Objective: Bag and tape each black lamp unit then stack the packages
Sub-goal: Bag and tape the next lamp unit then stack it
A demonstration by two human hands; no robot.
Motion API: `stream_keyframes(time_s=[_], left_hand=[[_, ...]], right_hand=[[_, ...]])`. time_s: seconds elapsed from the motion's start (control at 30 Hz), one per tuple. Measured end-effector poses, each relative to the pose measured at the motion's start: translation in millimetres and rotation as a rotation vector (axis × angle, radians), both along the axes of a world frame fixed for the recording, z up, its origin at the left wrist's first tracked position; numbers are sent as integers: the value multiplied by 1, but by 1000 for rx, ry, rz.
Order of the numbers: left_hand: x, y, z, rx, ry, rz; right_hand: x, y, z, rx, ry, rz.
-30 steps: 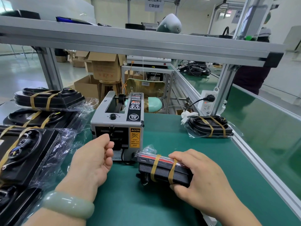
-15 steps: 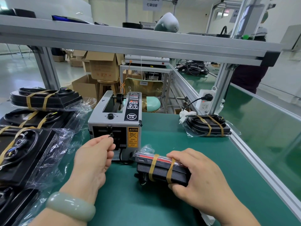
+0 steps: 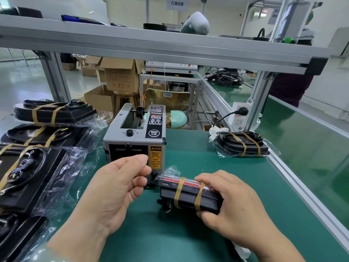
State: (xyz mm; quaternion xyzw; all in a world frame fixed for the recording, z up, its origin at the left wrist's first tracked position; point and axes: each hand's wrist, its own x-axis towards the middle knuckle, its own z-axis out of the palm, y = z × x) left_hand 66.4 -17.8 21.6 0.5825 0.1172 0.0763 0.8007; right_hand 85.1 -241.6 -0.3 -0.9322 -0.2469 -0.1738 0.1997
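Right hand (image 3: pixel 232 203): fingers clasp bagged black rectangular lamp unit (image 3: pixel 188 197), long axis left-right.
Left hand (image 3: pixel 117 188): fingers curled, contents unclear; unit's free end just right of them.

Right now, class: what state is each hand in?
Left hand: fingers curled by the dispenser; holding anything cannot be told.
Right hand: holding the bagged lamp.

boxes (image 3: pixel 120 78) on stool (image 3: pixel 125 96) | socket strip (image 3: pixel 238 122) plugged | cables (image 3: pixel 224 79) far bench
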Motion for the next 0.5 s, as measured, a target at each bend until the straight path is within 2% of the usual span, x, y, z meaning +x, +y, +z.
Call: stream_keyframes(time_s=[0.13,0.27,0.33,0.4,0.5], left_hand=[[2,-2,1,17,18,21],[8,8,-5,245,-31,193],[12,16,-9,299,-11,275],[18,22,-13,249,73,299],[27,25,-13,7,267,222]], right_hand=[[0,0,0,11,2,1],[1,-1,0,4,14,3],[1,-1,0,-4,19,1],[1,-1,0,-10,24,2],[1,-1,0,-17,31,4]])
